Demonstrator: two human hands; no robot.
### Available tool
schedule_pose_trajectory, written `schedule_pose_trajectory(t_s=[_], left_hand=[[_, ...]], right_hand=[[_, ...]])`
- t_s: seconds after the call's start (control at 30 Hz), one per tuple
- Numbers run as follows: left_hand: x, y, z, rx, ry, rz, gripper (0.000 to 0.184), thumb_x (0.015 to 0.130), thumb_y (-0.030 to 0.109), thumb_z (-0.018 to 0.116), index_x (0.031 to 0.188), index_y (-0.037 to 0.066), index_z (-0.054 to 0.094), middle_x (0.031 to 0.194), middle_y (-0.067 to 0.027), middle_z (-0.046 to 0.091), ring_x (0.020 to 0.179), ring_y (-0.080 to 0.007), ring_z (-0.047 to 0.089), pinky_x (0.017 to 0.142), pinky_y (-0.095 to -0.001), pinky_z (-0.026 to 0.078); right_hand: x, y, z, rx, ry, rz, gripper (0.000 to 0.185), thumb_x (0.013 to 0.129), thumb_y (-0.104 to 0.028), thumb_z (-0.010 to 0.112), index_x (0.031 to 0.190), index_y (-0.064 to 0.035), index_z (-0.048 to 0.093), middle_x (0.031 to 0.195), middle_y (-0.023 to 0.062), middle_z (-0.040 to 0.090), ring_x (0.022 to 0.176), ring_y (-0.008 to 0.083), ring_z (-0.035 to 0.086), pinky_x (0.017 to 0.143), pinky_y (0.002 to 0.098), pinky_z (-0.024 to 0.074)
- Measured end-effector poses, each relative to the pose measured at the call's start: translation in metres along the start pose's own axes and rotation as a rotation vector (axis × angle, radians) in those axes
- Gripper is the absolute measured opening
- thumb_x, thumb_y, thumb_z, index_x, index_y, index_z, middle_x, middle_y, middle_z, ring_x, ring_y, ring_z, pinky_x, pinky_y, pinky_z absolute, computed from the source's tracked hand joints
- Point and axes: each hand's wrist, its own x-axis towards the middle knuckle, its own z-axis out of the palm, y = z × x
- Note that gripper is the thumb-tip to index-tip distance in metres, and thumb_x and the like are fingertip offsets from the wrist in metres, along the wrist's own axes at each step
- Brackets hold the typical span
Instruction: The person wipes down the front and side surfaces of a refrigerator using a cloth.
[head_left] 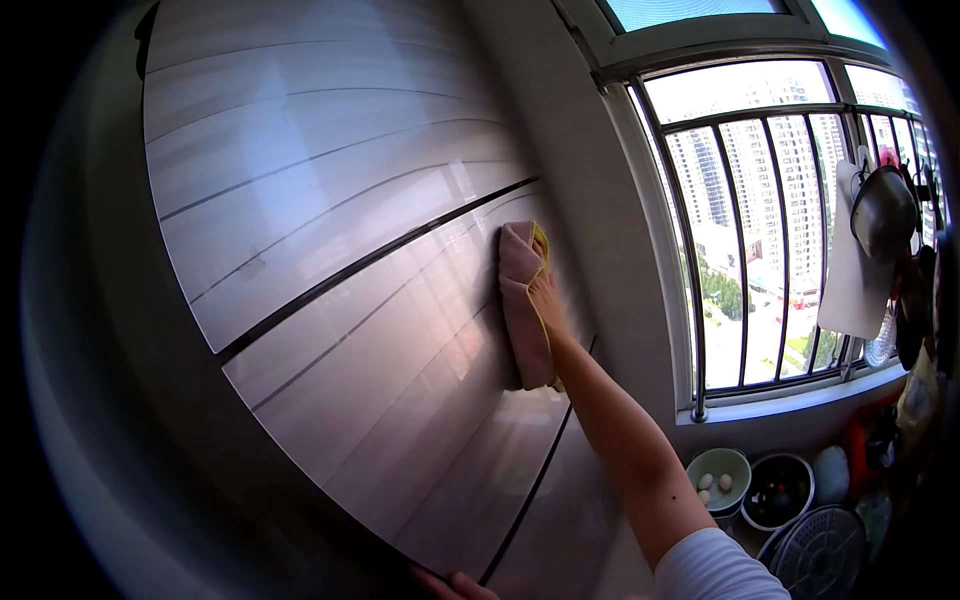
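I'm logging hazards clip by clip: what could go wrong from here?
The pink cloth in the right hand could catch in the dark seam between the panels. The left hand, near a panel's lower edge, might be pinched if that panel moves. The bowl of eggs below the window could get bumped if the person steps that way.

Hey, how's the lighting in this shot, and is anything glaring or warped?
Head view: the window is very bright, its sky washed to white; the panelled front carries pale glossy reflections, with a soft shadow left of the cloth; the panel lines bow with lens distortion, corners fall to black, and things along the right edge look dark.
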Motion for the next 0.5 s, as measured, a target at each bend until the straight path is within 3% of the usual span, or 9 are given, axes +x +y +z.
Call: schedule_pose_trajectory(t_s=[0.07,0.13,0.23,0.37,0.43,0.5], left_hand=[[0.003,0.004,0.001,0.034,-0.001,-0.010,0.060,0.101,0.018,0.040,0.144,-0.016,0.016,0.146,-0.0372,0.023,0.136,-0.0437,0.031,0.111,-0.0464,0.027],[0.003,0.001,0.001,0.043,0.001,-0.015,0.059,0.101,0.018,0.040,0.143,-0.016,0.016,0.146,-0.0370,0.024,0.136,-0.0434,0.030,0.111,-0.0460,0.027],[0.001,0.000,0.003,0.014,0.025,-0.023,0.059,0.100,0.017,0.041,0.143,-0.016,0.017,0.145,-0.0370,0.025,0.136,-0.0431,0.030,0.111,-0.0456,0.028],[-0.002,-0.005,-0.003,0.003,-0.009,-0.038,0.059,0.100,0.015,0.041,0.144,-0.015,0.016,0.146,-0.0365,0.025,0.136,-0.0422,0.031,0.109,-0.0456,0.030],[-0.004,-0.007,-0.002,0.069,-0.029,-0.009,0.060,0.100,0.015,0.040,0.145,-0.014,0.013,0.146,-0.0361,0.024,0.136,-0.0422,0.032,0.109,-0.0457,0.031],[-0.002,-0.002,0.000,-0.055,0.027,-0.052,0.063,0.100,0.017,0.041,0.146,-0.013,0.010,0.146,-0.0355,0.024,0.135,-0.0423,0.032,0.109,-0.0459,0.031]], right_hand=[[-0.031,-0.006,0.015,0.107,0.066,-0.038,0.069,0.083,-0.041,0.057,0.143,-0.0095,0.041,0.158,0.0157,0.014,0.147,0.0310,0.010,0.113,0.0560,0.0109],[-0.077,-0.029,0.026,0.047,0.086,-0.259,0.077,0.077,-0.027,0.066,0.144,-0.0040,0.036,0.156,0.0213,0.014,0.146,0.0330,0.012,0.114,0.0547,0.0129],[-0.137,-0.075,0.021,-0.062,-0.091,-0.450,0.077,0.081,-0.025,0.056,0.149,-0.0057,0.025,0.154,0.0218,0.018,0.146,0.0367,0.010,0.116,0.0549,0.0065],[-0.121,-0.091,0.019,-0.105,-0.120,-0.724,0.063,0.084,-0.031,0.052,0.141,-0.0061,0.041,0.149,0.0234,0.029,0.144,0.0370,0.016,0.116,0.0560,0.0081],[-0.083,-0.086,0.008,-0.124,-0.092,-0.723,0.059,0.085,-0.032,0.050,0.138,-0.0064,0.044,0.148,0.0241,0.030,0.144,0.0373,0.018,0.115,0.0560,0.0100],[-0.039,-0.068,0.004,-0.082,0.053,-0.601,0.060,0.086,-0.032,0.049,0.139,-0.0053,0.042,0.148,0.0250,0.029,0.142,0.0391,0.020,0.115,0.0533,0.0126]])
